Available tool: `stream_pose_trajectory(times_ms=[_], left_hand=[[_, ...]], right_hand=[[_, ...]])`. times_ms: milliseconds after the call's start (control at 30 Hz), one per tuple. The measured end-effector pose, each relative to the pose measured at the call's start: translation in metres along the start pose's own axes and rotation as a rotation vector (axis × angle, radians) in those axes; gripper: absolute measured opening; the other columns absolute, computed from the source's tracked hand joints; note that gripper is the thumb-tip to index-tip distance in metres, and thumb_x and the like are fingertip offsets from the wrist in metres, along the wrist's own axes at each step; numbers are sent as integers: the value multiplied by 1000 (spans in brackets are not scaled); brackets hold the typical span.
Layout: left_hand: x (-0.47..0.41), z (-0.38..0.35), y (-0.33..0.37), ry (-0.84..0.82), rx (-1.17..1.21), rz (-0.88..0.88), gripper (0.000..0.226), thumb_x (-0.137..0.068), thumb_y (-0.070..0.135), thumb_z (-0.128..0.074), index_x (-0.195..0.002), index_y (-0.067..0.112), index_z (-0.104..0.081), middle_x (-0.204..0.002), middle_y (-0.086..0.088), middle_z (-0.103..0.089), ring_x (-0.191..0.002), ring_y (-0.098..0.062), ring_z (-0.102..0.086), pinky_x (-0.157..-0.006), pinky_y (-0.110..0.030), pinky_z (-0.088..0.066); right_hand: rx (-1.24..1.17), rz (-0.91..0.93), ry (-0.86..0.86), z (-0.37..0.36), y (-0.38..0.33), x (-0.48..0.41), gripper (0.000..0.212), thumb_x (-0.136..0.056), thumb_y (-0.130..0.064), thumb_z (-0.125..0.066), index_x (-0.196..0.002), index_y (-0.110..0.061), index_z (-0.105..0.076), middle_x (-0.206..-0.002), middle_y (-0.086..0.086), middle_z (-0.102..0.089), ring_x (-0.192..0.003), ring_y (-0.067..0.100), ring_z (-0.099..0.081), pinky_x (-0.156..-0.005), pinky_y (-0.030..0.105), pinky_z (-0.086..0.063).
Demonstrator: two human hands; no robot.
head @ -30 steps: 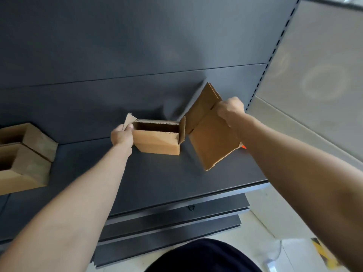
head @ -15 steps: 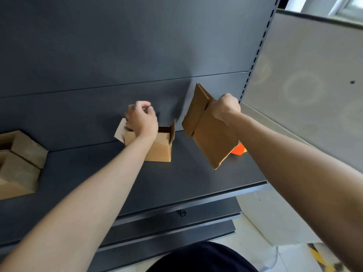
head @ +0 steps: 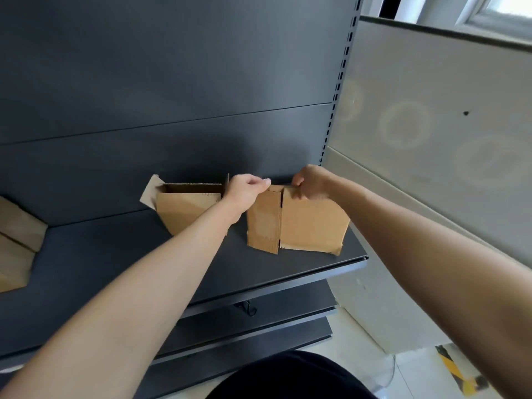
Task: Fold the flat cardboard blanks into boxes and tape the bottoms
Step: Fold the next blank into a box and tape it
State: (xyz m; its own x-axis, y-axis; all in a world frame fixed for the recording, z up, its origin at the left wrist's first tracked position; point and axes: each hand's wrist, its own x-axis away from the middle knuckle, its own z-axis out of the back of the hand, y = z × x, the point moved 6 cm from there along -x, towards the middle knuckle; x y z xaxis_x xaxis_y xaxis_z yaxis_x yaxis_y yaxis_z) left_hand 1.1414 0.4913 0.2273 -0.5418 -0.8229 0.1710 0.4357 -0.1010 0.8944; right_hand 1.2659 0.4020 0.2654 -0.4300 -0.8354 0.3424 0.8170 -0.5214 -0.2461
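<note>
- Two brown cardboard boxes sit at the far left end of the dark shelf, one on top of the other and cut off by the edge of the view.
- An open box stands near the middle of the shelf, toward its back. Its mouth faces up and one flap sticks out on its left side.
- The left forearm reaches over the front of the shelf and hides the lower right corner of that box.
- The left hand is above the shelf, just right of the open box. Its fingers are curled and pinch the top left edge of the cardboard blank.
- The blank is held upright over the right end of the shelf, still flat, with a narrow panel on the left and a wider one on the right. I cannot tell whether its bottom edge touches the shelf.
- The right hand grips the blank's top edge, fingers curled over it, close to the left hand.
- A slotted post rises from the right end of the shelf, with a pale wall beyond it.
- More dark shelves lie below the shelf.
</note>
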Motion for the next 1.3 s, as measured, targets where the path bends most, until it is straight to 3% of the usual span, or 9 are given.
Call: stream_pose_trajectory(times_ms=[200,333,500,700,800,933,1100,1300], left_hand=[[6,-1,-5,-17,36,51,28,-91,31,-63,-111,11,-65,-110,3,-58,-104,-13,-46,-88,-34,-39],[7,1,-9,30,54,73,25,-91,28,-62,-111,13,-63,-108,4,-55,-105,-12,-45,-91,-35,-41],[7,0,-13,81,81,110,28,-91,27,-63,-116,14,-58,-113,2,-53,-110,-16,-47,-95,-38,-43],[8,-6,-15,95,176,235,56,-92,27,-62,-140,11,-39,-140,-8,-43,-130,-29,-41,-100,-45,-42],[9,-15,-14,62,245,299,69,-88,36,-66,-143,11,-33,-146,-8,-38,-134,-30,-36,-105,-53,-38],[7,-23,-13,68,228,351,107,-77,43,-76,-152,15,-4,-154,-9,-22,-139,-33,-28,-108,-54,-33],[6,-27,-15,101,235,366,111,-75,32,-80,-150,14,0,-152,-11,-25,-137,-33,-30,-109,-49,-33],[0,-27,-12,0,338,309,101,-79,13,-76,-151,13,-5,-149,-11,-29,-138,-31,-32,-114,-45,-29]], right_hand=[[-86,65,5,-2,11,1,34,-89,-26,-63,-120,-12,-65,-98,1,-60,-92,19,-53,-77,24,-37],[-246,-26,-23,6,35,4,59,-91,-55,-51,-131,-12,-57,-132,7,-58,-120,26,-52,-97,33,-37],[-366,-261,-145,2,76,8,82,-85,-65,-49,-144,-8,-39,-151,11,-37,-135,36,-38,-108,47,-35],[-673,-422,-275,-7,103,14,81,-82,-54,-63,-141,-6,-37,-139,23,-44,-108,41,-59,-91,50,-52],[-831,-428,-313,-13,102,10,73,-80,-56,-64,-130,-6,-49,-125,19,-57,-106,35,-61,-91,48,-53],[-849,-398,-336,-16,91,8,69,-80,-58,-63,-127,-9,-53,-122,17,-60,-109,35,-61,-94,54,-49],[-767,-425,-320,-19,87,11,66,-81,-45,-69,-131,-7,-48,-125,20,-55,-110,39,-58,-94,58,-47],[-748,-522,-273,-23,85,8,73,-89,-55,-54,-139,-4,-38,-139,24,-42,-111,46,-56,-86,55,-53]])
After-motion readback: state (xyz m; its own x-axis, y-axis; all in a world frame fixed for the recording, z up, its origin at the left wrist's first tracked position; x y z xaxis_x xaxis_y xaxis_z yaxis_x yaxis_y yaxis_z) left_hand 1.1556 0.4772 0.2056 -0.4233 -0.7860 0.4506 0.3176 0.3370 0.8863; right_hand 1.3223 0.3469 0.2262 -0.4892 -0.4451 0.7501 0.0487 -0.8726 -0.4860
